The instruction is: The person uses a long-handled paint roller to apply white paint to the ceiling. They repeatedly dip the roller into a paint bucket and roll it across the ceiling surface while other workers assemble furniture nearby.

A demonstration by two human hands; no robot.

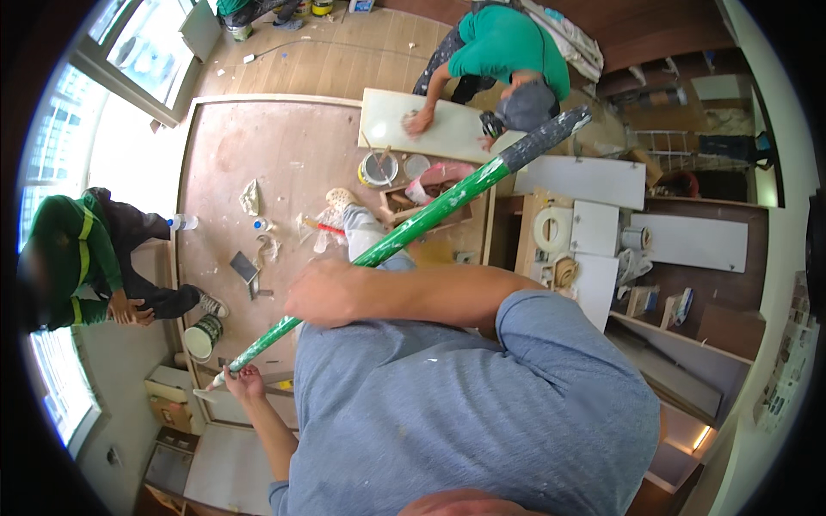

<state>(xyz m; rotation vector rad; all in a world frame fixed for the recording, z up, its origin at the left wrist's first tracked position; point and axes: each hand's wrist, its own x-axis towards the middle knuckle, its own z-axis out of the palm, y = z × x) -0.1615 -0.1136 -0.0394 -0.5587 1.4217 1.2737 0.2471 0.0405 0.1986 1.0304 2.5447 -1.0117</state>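
Note:
A long green pole [430, 215], spotted with white paint and ending in a dark, paint-smeared grip, slants across in front of my chest. My right hand [323, 292] is wrapped round its middle, seen from the back with its fingers mostly hidden. At the lower left, the thumb and fingers of my left hand [246, 384] close round the pole's thin tip. Behind the pole, one of my feet in a pale perforated clog [342, 199] rests on the large brown board platform [249, 146].
A person in a green shirt [508, 52] bends over a white panel [383, 120]; another sits at the left [86, 258]. A paint bucket [377, 168], a bottle [182, 222], a scraper-like tool [244, 268] and a tub [204, 337] stand about. White boards [581, 181] lie at right.

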